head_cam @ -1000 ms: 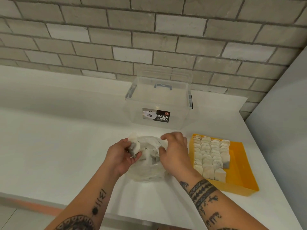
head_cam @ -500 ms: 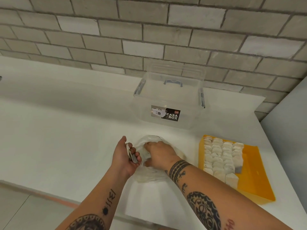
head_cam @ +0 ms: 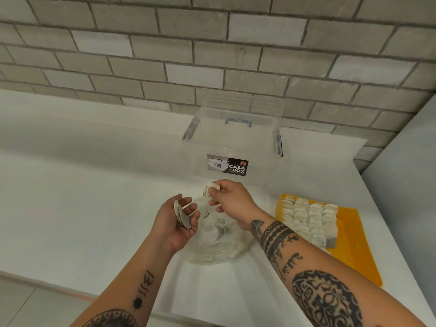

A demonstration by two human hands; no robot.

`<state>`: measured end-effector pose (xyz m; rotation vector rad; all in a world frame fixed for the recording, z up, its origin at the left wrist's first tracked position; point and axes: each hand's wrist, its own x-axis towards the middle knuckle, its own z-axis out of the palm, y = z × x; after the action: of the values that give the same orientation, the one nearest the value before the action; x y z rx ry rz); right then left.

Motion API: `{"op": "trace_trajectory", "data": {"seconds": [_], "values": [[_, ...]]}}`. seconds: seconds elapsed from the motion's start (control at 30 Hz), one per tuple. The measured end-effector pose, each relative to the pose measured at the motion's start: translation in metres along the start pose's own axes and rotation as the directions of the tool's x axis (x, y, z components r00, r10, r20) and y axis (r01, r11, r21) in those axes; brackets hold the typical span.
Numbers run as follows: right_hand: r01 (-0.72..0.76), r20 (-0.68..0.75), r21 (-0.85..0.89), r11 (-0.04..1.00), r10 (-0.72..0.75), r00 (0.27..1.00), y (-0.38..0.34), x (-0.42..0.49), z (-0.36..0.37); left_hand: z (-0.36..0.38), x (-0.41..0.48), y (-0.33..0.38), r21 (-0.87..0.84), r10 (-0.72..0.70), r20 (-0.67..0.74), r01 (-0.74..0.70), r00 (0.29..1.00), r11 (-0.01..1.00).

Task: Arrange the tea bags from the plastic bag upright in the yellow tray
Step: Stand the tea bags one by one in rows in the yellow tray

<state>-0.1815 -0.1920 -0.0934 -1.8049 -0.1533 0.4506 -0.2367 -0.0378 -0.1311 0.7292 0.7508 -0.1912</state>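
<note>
Surface (head_cam: 82,208): white.
Clear box (head_cam: 236,142): 12 o'clock of the plastic bag (head_cam: 219,241).
Yellow tray (head_cam: 351,232): 3 o'clock of the bag, upright rows (head_cam: 306,218) filling its left side.
My left hand (head_cam: 174,223): curled round several tea bags (head_cam: 180,214).
My right hand (head_cam: 231,197): pinching one tea bag (head_cam: 211,186) at the bag's 12 o'clock.

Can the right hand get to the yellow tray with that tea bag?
Probably yes. The right hand, pinching a tea bag, is close beside the yellow tray, nothing stands between them, and bare yellow floor shows next to the upright rows.
</note>
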Motion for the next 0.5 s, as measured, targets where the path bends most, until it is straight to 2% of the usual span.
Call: {"op": "trace_trajectory", "data": {"seconds": [0.1,0.17,0.3,0.4,0.43,0.47,0.5], "values": [[0.054,-0.074,0.027,0.998,-0.052,0.996,-0.006,-0.006,0.007,0.016,-0.004,-0.001,0.071,0.005,0.131,-0.015,0.991,0.997],[0.070,-0.048,0.001,0.998,-0.070,0.996,-0.005,-0.012,0.013,0.027,-0.009,-0.005,0.126,0.027,0.187,-0.051,0.982,0.991],[0.027,0.071,-0.088,0.996,-0.020,0.997,0.002,-0.016,0.008,0.034,-0.012,-0.010,0.185,0.064,0.095,-0.080,0.993,0.979],[-0.001,0.049,-0.066,0.998,0.005,0.999,0.009,-0.015,0.000,0.022,-0.007,-0.009,0.171,0.096,-0.010,-0.093,0.995,0.981],[0.013,0.049,-0.130,0.991,-0.007,0.999,0.011,-0.016,-0.001,0.017,-0.005,-0.009,0.167,0.104,-0.032,-0.097,0.994,0.981],[0.042,0.064,-0.264,0.964,-0.026,0.998,0.013,-0.018,0.000,0.013,-0.004,-0.009,0.167,0.108,-0.045,-0.099,0.993,0.981],[0.084,0.104,-0.462,0.883,-0.041,0.994,0.014,-0.019,0.002,0.010,-0.003,-0.011,0.175,0.110,-0.054,-0.099,0.992,0.980]]}}
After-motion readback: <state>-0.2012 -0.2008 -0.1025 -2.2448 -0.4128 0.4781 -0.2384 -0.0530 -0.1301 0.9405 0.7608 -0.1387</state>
